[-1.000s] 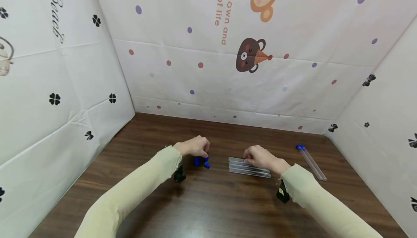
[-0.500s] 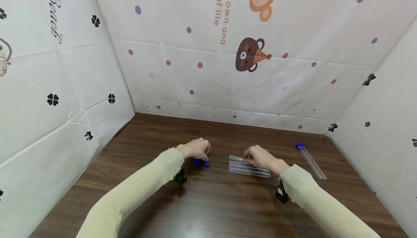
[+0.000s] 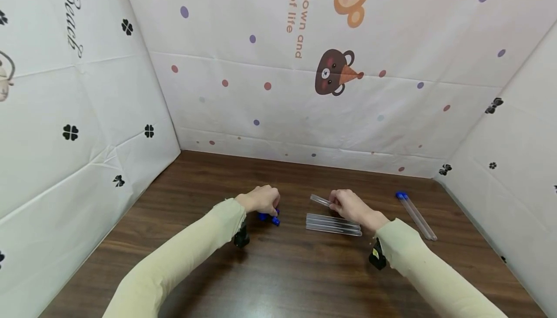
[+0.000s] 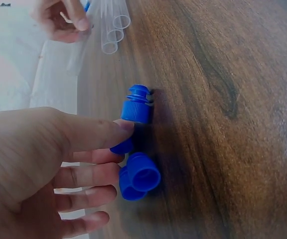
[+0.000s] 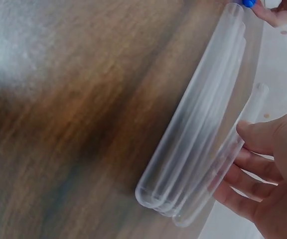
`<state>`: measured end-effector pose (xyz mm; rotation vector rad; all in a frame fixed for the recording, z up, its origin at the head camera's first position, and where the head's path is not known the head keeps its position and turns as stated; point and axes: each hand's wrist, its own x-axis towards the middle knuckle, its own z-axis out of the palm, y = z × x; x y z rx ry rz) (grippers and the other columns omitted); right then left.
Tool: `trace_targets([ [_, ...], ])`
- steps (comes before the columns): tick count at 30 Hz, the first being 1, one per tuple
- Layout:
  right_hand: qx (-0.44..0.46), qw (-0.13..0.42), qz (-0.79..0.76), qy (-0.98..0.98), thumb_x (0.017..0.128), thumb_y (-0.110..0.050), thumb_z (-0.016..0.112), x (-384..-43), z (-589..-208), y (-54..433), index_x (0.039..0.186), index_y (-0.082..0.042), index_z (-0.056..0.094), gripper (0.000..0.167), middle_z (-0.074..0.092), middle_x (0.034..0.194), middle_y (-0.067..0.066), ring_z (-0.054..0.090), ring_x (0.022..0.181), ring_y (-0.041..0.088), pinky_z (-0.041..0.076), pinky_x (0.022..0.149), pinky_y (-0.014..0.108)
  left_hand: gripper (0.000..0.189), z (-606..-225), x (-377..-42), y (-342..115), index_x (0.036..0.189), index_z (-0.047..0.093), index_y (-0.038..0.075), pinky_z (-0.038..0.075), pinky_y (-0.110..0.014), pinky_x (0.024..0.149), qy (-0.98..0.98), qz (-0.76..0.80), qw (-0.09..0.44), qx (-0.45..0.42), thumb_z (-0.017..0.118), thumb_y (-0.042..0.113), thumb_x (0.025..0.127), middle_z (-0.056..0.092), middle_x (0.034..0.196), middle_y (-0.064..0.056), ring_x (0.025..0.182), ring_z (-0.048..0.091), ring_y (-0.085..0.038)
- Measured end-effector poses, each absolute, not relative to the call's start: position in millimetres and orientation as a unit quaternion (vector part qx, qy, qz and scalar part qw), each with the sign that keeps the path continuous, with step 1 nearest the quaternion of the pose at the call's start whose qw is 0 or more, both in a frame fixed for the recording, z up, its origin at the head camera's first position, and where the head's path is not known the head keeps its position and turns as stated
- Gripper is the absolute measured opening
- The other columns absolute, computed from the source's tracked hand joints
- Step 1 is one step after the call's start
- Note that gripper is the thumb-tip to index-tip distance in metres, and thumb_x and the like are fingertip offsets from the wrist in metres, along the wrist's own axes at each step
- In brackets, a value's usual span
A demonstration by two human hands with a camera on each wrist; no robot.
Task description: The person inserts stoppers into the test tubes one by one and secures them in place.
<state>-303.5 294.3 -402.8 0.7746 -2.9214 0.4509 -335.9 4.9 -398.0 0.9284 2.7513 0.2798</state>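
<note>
Tube row point(image 3: 332, 224) close by, capped tubes point(image 3: 416, 216) off right, left hand point(image 3: 261, 199) knuckles-up pinching a cap point(image 4: 123, 145), right hand point(image 3: 351, 207) a tube point(image 3: 319, 200)

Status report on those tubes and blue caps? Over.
Right fingers pinch a clear tube. Left fingers pinch a blue cap. Tube and cap apart. Loose tubes and caps nearby; no obstruction seen.

The tubes point(image 5: 198, 119) look like smooth, glossy plastic, the caps point(image 4: 136, 112) ribbed plastic. The counter point(image 3: 270, 279) has shiny wood grain.
</note>
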Motion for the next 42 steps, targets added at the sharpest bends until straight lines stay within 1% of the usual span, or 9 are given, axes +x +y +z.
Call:
trace_targets([
  [3, 0.258, 0.08, 0.154, -0.95, 0.087, -0.003, 0.067, -303.0, -398.4, 295.6, 0.089, -0.002, 0.066, 0.002, 0.061, 0.075, 0.003, 0.052, 0.066, 0.01, 0.044, 0.06, 0.027, 0.021, -400.2, -336.3, 4.3, 0.072, 0.063, 0.016, 0.04, -0.029, 0.066, 0.937, 0.098, 0.113, 0.317, 0.077, 0.026, 0.082, 0.059, 0.071, 0.005, 0.065, 0.051, -0.011],
  [7, 0.251, 0.12, 0.167, -0.946, 0.088, -0.001, 0.065, -303.4, -390.6, 297.7, 0.097, 0.001, 0.067, 0.009, 0.062, 0.083, 0.008, 0.056, 0.073, 0.016, 0.048, 0.065, 0.033, 0.018, -400.9, -336.8, 3.7, 0.076, 0.064, 0.015, 0.042, -0.029, 0.066, 0.934, 0.108, 0.103, 0.324, 0.078, 0.025, 0.082, 0.061, 0.076, 0.005, 0.069, 0.052, -0.01],
  [12, 0.243, 0.145, 0.184, -0.942, 0.089, -0.001, 0.063, -304.9, -379.9, 301.1, 0.1, 0.002, 0.066, 0.011, 0.061, 0.089, 0.012, 0.058, 0.079, 0.021, 0.05, 0.069, 0.036, 0.018, -394.4, -337.0, 3.3, 0.079, 0.063, 0.013, 0.044, -0.028, 0.066, 0.929, 0.137, 0.086, 0.333, 0.079, 0.02, 0.081, 0.061, 0.079, 0.002, 0.072, 0.053, -0.013],
  [18, 0.24, 0.148, 0.197, -0.939, 0.091, -0.001, 0.062, -307.2, -367.6, 305.4, 0.1, 0.001, 0.065, 0.01, 0.062, 0.09, 0.011, 0.058, 0.079, 0.019, 0.049, 0.069, 0.034, 0.021, -386.9, -340.4, 4.3, 0.078, 0.058, 0.011, 0.042, -0.026, 0.062, 0.919, 0.173, 0.053, 0.351, 0.079, 0.012, 0.079, 0.057, 0.076, 0.001, 0.068, 0.049, -0.014],
  [23, 0.233, 0.154, 0.204, -0.938, 0.092, -0.002, 0.06, -307.2, -359.2, 307.4, 0.101, 0.001, 0.065, 0.011, 0.063, 0.09, 0.012, 0.057, 0.078, 0.018, 0.049, 0.069, 0.035, 0.019, -381.9, -341.8, 6.1, 0.08, 0.058, 0.011, 0.042, -0.025, 0.06, 0.911, 0.191, 0.03, 0.363, 0.078, 0.011, 0.08, 0.058, 0.075, 0.002, 0.066, 0.05, -0.012],
  [29, 0.221, 0.152, 0.212, -0.94, 0.094, -0.005, 0.059, -309.1, -355.7, 310.2, 0.104, -0.001, 0.065, 0.012, 0.065, 0.093, 0.011, 0.06, 0.08, 0.019, 0.05, 0.072, 0.037, 0.017, -378.6, -342.2, 7.7, 0.083, 0.061, 0.009, 0.043, -0.025, 0.06, 0.91, 0.199, 0.016, 0.362, 0.077, 0.011, 0.081, 0.058, 0.074, 0.001, 0.065, 0.051, -0.012],
  [36, 0.228, 0.152, 0.224, -0.935, 0.094, -0.006, 0.058, -306.6, -352.8, 310.3, 0.105, -0.001, 0.065, 0.013, 0.065, 0.097, 0.013, 0.062, 0.085, 0.023, 0.052, 0.076, 0.043, 0.019, -376.9, -340.4, 7.9, 0.086, 0.06, 0.011, 0.045, -0.026, 0.063, 0.911, 0.217, 0.013, 0.351, 0.078, 0.014, 0.081, 0.059, 0.078, 0.001, 0.068, 0.053, -0.013],
  [42, 0.226, 0.152, 0.222, -0.936, 0.095, -0.012, 0.06, -305.2, -347.3, 309.8, 0.1, -0.006, 0.066, 0.01, 0.066, 0.095, 0.01, 0.061, 0.083, 0.02, 0.05, 0.074, 0.039, 0.018, -372.9, -340.0, 7.6, 0.085, 0.06, 0.012, 0.043, -0.025, 0.06, 0.908, 0.231, -0.001, 0.35, 0.077, 0.015, 0.082, 0.059, 0.075, 0.001, 0.064, 0.052, -0.012],
])
